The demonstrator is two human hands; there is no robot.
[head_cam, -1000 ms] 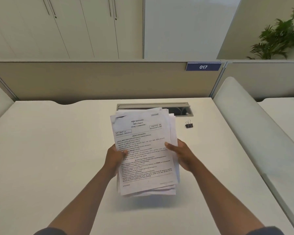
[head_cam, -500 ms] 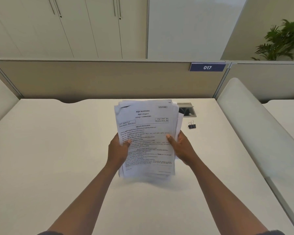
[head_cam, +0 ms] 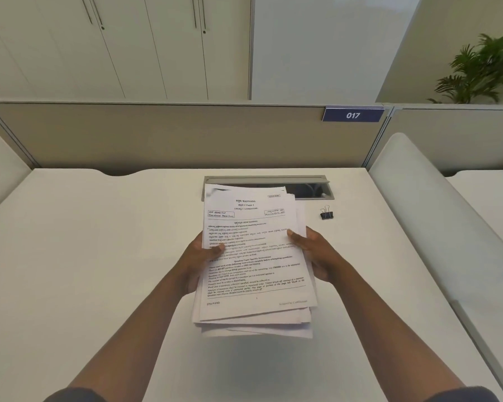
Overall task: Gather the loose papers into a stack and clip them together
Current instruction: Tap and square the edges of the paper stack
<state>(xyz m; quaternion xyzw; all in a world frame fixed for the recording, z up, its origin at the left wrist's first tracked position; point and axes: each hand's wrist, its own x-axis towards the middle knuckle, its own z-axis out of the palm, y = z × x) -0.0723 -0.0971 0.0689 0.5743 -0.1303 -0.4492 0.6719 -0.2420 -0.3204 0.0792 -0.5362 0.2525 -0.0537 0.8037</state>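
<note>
A stack of printed white papers hovers above the white desk, tilted toward me, its lower edges uneven and fanned out. My left hand grips the stack's left edge with the thumb on top. On the right edge my right hand holds it the same way, thumb on the top sheet. A small black binder clip lies on the desk to the right of the stack's top, apart from both hands.
A grey cable tray opening sits in the desk behind the papers. A beige partition with a blue "017" label closes the back. A white side divider borders the right; a plant stands beyond.
The stack has dropped lower and tilted flatter toward me than half a second ago, and its lower edges now fan out more. Both hands keep their grip. The clip has not moved.
</note>
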